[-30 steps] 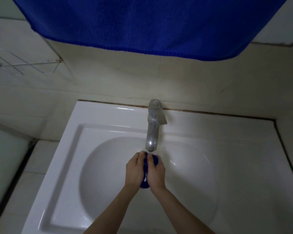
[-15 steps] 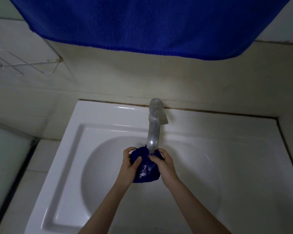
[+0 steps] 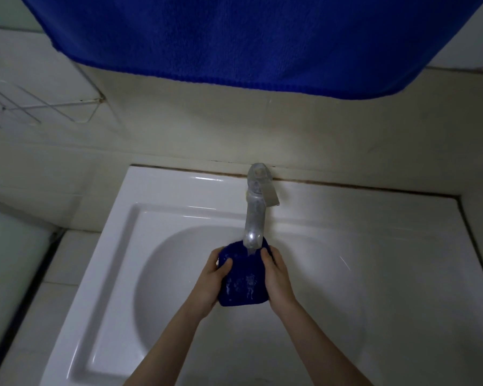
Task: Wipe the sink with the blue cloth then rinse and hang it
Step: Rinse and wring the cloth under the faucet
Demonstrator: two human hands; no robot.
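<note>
A wet dark blue cloth [image 3: 244,280] hangs spread between my two hands over the basin of the white sink [image 3: 117,246]. My left hand [image 3: 211,277] grips its left edge and my right hand [image 3: 276,277] grips its right edge. The cloth's top sits directly under the spout of the chrome tap [image 3: 254,215], and a thin stream of water runs onto it. Droplets glisten on the cloth's front.
A large blue towel [image 3: 248,37] hangs across the top of the view, above the sink. A white wire rack [image 3: 39,107] is fixed to the tiled wall at the left. A tiled ledge runs left of the sink.
The cloth was bunched tight between my pressed-together hands; my hands have moved apart and up, and the cloth now hangs opened out under the tap.
</note>
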